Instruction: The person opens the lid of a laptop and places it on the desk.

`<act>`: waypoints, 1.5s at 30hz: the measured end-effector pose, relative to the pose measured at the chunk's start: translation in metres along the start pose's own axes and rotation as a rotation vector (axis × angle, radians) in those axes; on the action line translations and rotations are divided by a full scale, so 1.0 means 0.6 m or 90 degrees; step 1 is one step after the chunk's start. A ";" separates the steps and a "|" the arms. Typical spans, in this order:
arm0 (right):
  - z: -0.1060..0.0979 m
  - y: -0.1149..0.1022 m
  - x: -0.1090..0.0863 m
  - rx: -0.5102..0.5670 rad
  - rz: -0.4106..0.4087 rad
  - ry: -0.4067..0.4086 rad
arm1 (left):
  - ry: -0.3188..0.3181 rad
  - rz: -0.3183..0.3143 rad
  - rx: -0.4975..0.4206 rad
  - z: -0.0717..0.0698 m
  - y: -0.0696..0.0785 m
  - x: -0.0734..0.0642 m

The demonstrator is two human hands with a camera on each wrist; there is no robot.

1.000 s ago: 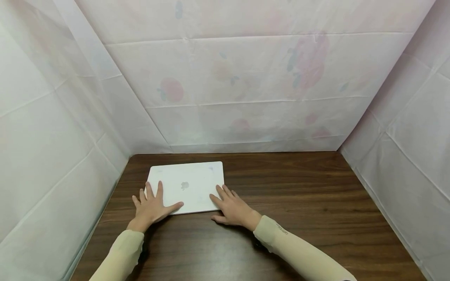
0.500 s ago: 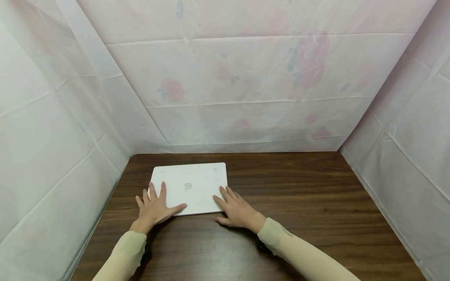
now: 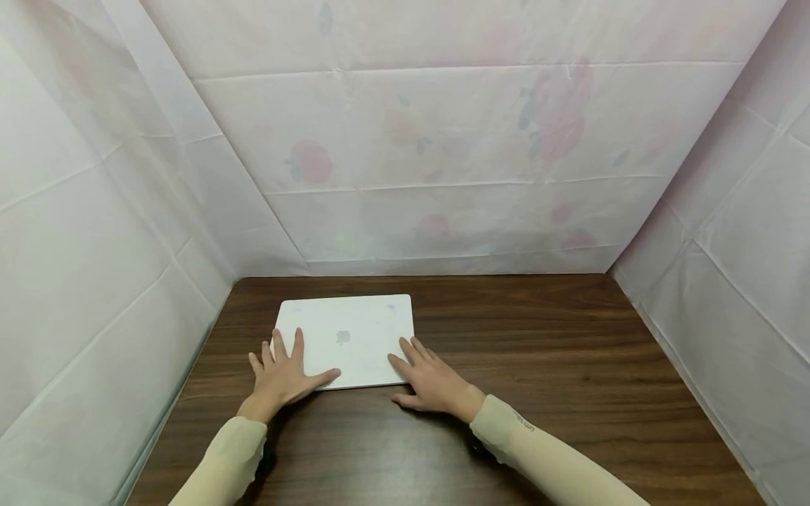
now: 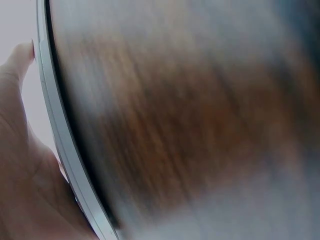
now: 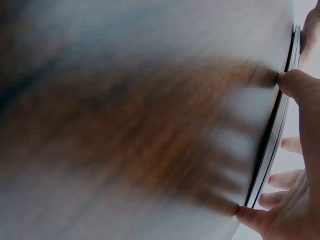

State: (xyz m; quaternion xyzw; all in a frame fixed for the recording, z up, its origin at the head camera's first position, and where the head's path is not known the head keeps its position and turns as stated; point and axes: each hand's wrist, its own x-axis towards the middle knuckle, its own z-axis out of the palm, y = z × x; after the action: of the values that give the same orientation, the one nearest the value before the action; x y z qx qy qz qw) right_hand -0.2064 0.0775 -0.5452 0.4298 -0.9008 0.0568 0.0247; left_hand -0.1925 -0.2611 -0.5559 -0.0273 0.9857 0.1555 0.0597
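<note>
A closed silver laptop point(image 3: 357, 337) with a grey apple logo on its lid lies flat on the dark wood table point(image 3: 538, 351), left of the middle. My left hand point(image 3: 281, 376) is spread over its near left corner, thumb along the front part of the lid. At the near right corner my right hand point(image 3: 436, 379) lays straight fingers on the lid, with its thumb off the front edge. The left wrist view shows the laptop's thin side edge point(image 4: 70, 145) beside the hand. In the right wrist view the thumb and one fingertip point(image 5: 245, 212) reach the tabletop beside the edge.
Pale fabric with faint fruit prints point(image 3: 436, 140) hangs behind the table's far edge. More white fabric stands along the left side point(image 3: 95, 246) and the right side point(image 3: 747, 232). Bare wood surface extends to the right of the laptop.
The laptop has slid a little to the right and slightly nearer, both hands moving along with it. The hands keep the same spread pose on its corners.
</note>
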 end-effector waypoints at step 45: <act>-0.004 0.013 -0.038 0.024 0.015 -0.004 | -0.003 0.002 -0.003 0.009 0.042 -0.017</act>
State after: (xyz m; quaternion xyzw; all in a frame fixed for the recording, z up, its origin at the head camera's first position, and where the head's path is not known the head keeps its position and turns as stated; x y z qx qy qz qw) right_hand -0.1982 0.1001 -0.5453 0.4196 -0.9047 0.0728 0.0132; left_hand -0.1834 -0.2354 -0.5522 -0.0256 0.9852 0.1580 0.0615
